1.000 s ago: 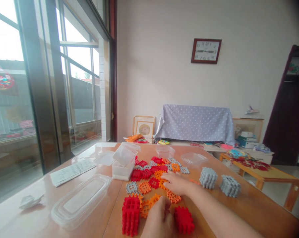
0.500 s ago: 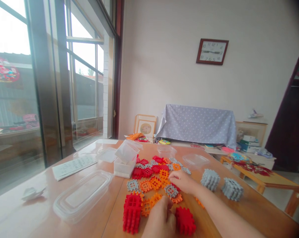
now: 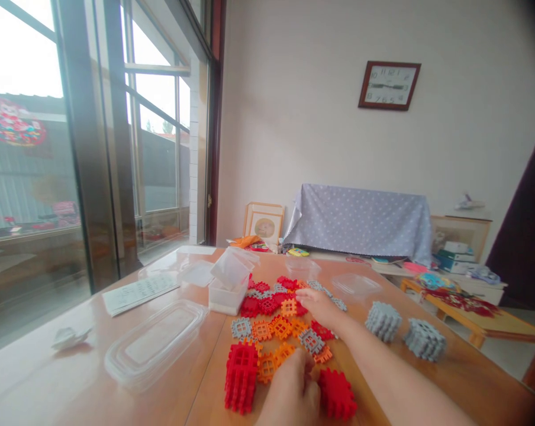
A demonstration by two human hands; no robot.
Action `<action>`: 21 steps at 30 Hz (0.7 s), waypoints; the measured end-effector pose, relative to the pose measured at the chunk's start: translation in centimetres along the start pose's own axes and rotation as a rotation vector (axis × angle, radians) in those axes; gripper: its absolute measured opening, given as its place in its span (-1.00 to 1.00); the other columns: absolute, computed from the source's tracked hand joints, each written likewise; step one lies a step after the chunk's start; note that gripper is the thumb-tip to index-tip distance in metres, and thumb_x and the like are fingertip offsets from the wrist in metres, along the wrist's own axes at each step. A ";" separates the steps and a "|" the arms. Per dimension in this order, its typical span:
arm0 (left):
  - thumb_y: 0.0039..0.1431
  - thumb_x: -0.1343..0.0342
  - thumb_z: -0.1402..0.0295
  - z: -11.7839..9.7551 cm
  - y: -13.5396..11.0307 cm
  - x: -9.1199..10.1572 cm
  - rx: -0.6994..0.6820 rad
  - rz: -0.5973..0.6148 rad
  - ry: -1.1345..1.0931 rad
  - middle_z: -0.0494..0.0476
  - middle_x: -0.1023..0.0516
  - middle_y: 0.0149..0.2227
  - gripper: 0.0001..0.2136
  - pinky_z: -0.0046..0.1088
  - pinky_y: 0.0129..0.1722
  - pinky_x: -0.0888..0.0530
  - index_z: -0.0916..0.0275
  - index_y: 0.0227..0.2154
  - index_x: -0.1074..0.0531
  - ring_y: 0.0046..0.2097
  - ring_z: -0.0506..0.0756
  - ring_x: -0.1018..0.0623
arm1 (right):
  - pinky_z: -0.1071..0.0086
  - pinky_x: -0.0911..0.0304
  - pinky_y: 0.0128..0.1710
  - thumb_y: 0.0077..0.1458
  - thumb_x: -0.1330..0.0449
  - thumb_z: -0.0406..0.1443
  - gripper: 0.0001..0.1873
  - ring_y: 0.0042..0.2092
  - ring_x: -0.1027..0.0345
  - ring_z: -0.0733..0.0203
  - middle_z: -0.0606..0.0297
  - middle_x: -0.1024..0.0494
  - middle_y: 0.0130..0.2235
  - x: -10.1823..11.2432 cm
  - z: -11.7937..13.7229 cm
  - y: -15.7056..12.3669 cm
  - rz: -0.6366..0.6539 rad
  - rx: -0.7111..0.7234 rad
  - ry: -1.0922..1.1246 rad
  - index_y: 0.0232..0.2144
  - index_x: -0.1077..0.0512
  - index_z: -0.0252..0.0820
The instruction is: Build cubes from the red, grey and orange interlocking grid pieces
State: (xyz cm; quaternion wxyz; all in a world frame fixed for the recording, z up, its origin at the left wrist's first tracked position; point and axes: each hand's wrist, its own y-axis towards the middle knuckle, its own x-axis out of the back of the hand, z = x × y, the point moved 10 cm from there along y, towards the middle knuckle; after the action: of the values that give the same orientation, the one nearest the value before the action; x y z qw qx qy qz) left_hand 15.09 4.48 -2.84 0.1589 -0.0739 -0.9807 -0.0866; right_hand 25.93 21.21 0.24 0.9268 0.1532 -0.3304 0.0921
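Flat square waffle blocks in red, orange and grey (image 3: pixel 281 316) lie spread over the wooden table (image 3: pixel 54 384). My right hand (image 3: pixel 318 306) reaches into the far part of the pile, its fingers curled on red and orange pieces. My left hand (image 3: pixel 290 391) rests low at the near edge, fingers closed, between a red block stack (image 3: pixel 241 376) on its left and a red block cluster (image 3: pixel 337 394) on its right. What its fingers hold is hidden.
Two grey block stacks (image 3: pixel 383 320) (image 3: pixel 424 339) stand to the right. A clear lid (image 3: pixel 154 343), a small clear box (image 3: pixel 226 290), a printed sheet (image 3: pixel 138 291) and more clear lids (image 3: pixel 355 285) lie around. A low wooden table (image 3: pixel 484 316) stands beyond, windows at left.
My right hand has moved farther out over the pile, from its near middle to its far part. The left hand has stayed between the red stacks. The camera has shifted slightly.
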 end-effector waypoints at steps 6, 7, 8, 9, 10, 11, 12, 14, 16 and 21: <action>-0.04 0.03 0.62 -0.3 -0.2 0.3 -0.009 -0.009 0.047 -0.01 -0.37 -0.42 -0.80 -0.49 -0.31 -0.26 0.21 -0.38 -0.33 -0.31 0.04 -0.36 | 0.26 -0.20 -0.06 -0.01 -0.21 -0.28 -0.88 -0.10 -0.42 0.05 0.26 -0.62 -0.31 1.5 -2.3 0.5 -0.092 -0.118 -0.382 -0.42 -0.58 -0.07; -0.04 0.04 0.62 -0.4 -0.2 0.3 -0.007 -0.008 0.049 -0.01 -0.38 -0.42 -0.80 -0.48 -0.30 -0.26 0.21 -0.38 -0.33 -0.31 0.04 -0.37 | 0.25 -0.18 -0.06 -0.03 -0.23 -0.28 -0.90 -0.10 -0.40 0.04 0.26 -0.61 -0.31 1.5 -2.4 0.6 -0.092 -0.120 -0.429 -0.44 -0.57 -0.07; -0.04 0.04 0.62 -0.4 -0.3 0.4 -0.005 -0.005 0.050 -0.01 -0.38 -0.42 -0.80 -0.48 -0.30 -0.26 0.21 -0.38 -0.32 -0.31 0.04 -0.37 | 0.25 -0.16 -0.05 -0.05 -0.24 -0.28 -0.89 -0.09 -0.38 0.03 0.26 -0.60 -0.29 1.4 -2.3 0.7 -0.087 -0.113 -0.466 -0.42 -0.58 -0.07; -0.04 0.03 0.62 -0.5 -0.3 0.4 -0.002 -0.001 0.049 -0.01 -0.38 -0.42 -0.81 -0.48 -0.30 -0.26 0.21 -0.39 -0.31 -0.31 0.04 -0.37 | 0.24 -0.15 -0.04 -0.07 -0.25 -0.27 -0.86 -0.07 -0.37 0.02 0.25 -0.60 -0.25 1.2 -2.2 0.8 -0.077 -0.098 -0.495 -0.38 -0.59 -0.07; -0.03 0.03 0.61 -0.6 -0.3 0.4 0.000 0.003 0.046 -0.01 -0.37 -0.42 -0.82 -0.48 -0.31 -0.25 0.21 -0.40 -0.30 -0.32 0.04 -0.37 | 0.25 -0.13 -0.02 -0.08 -0.26 -0.26 -0.80 -0.05 -0.35 0.02 0.25 -0.59 -0.20 0.9 -2.0 0.8 -0.060 -0.076 -0.515 -0.33 -0.59 -0.05; -0.03 0.03 0.61 -0.7 -0.3 0.4 -0.002 0.005 0.041 -0.02 -0.37 -0.43 -0.83 -0.49 -0.32 -0.25 0.20 -0.41 -0.28 -0.32 0.03 -0.37 | 0.25 -0.13 -0.01 -0.09 -0.27 -0.26 -0.76 -0.03 -0.34 0.03 0.26 -0.58 -0.16 0.6 -1.7 0.9 -0.038 -0.051 -0.527 -0.29 -0.59 -0.04; -0.03 0.03 0.61 -0.8 -0.4 0.4 -0.006 0.005 0.036 -0.02 -0.36 -0.43 -0.83 -0.49 -0.32 -0.24 0.20 -0.42 -0.28 -0.32 0.03 -0.36 | 0.26 -0.13 -0.01 -0.10 -0.28 -0.26 -0.74 -0.03 -0.34 0.04 0.27 -0.57 -0.13 0.2 -1.5 0.9 -0.011 -0.025 -0.533 -0.27 -0.60 -0.03; -0.03 0.04 0.61 -0.8 -0.4 0.4 -0.010 0.007 0.033 -0.03 -0.36 -0.43 -0.83 -0.49 -0.33 -0.24 0.20 -0.42 -0.27 -0.33 0.02 -0.36 | 0.29 -0.14 -0.01 -0.10 -0.29 -0.25 -0.74 -0.03 -0.35 0.06 0.29 -0.57 -0.12 -0.5 -1.1 0.7 0.036 0.016 -0.533 -0.27 -0.61 -0.01; -0.04 0.04 0.61 -0.7 -0.4 0.3 0.000 0.008 0.046 -0.03 -0.36 -0.44 -0.83 -0.49 -0.33 -0.24 0.20 -0.43 -0.27 -0.33 0.02 -0.35 | 0.30 -0.15 -0.03 -0.08 -0.30 -0.20 -0.75 -0.05 -0.37 0.08 0.29 -0.57 -0.13 -0.9 -0.9 0.6 0.057 0.036 -0.528 -0.26 -0.61 0.00; -0.01 0.03 0.60 -0.8 -0.4 0.4 0.022 0.007 0.053 -0.02 -0.34 -0.45 -0.84 -0.47 -0.34 -0.24 0.20 -0.43 -0.27 -0.34 0.03 -0.35 | 0.33 -0.17 -0.12 -0.02 -0.29 -0.12 -0.78 -0.14 -0.39 0.12 0.25 -0.58 -0.20 -0.9 -0.9 0.6 0.033 0.035 -0.515 -0.34 -0.59 -0.10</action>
State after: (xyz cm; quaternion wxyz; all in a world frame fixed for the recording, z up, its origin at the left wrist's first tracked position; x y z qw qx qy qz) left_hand 14.89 3.97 -2.03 0.1860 -0.0732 -0.9768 -0.0770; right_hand 25.60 22.00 -0.90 0.8077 0.1825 -0.5561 0.0708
